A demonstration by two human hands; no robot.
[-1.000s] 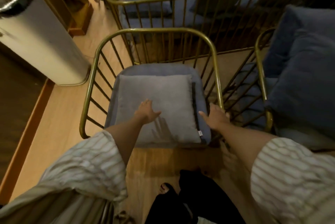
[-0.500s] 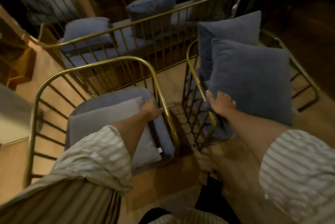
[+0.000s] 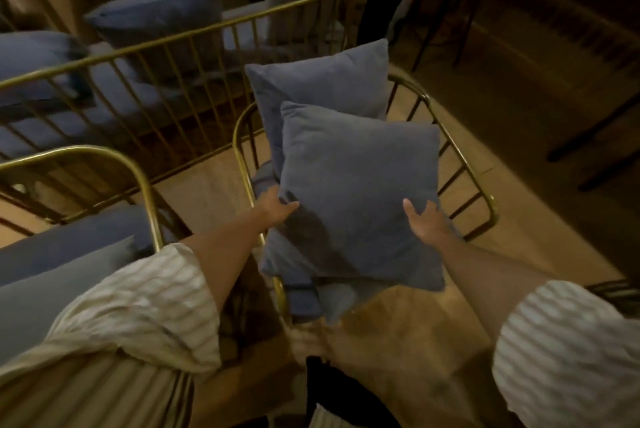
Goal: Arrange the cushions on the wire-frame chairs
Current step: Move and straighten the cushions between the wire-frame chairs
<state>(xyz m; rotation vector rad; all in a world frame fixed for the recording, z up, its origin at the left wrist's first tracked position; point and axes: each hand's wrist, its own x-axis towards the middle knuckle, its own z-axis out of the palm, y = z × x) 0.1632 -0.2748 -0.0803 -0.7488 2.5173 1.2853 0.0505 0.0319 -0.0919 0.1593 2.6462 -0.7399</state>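
Both hands on front blue-grey square fabric cushion [image 3: 360, 199] in the brass wire-frame chair [image 3: 483, 192]

L hand [image 3: 275, 208] grips cushion's left edge, fingers curled round it; R hand [image 3: 424, 219] at its right edge w/ thumb on the face, other fingers hidden behind; cushion tilted, leaning on rear blue-grey square cushion [image 3: 322, 81]; both above chair seat.

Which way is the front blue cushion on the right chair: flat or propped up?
Propped up, tilted. The front cushion leans back against the rear cushion, gripped at its sides by left hand and right hand.

Blue-grey cushions [image 3: 356, 192], gold wire-frame chair [image 3: 460, 164], cream striped sleeves [image 3: 145, 306], light wooden floor [image 3: 207, 188]
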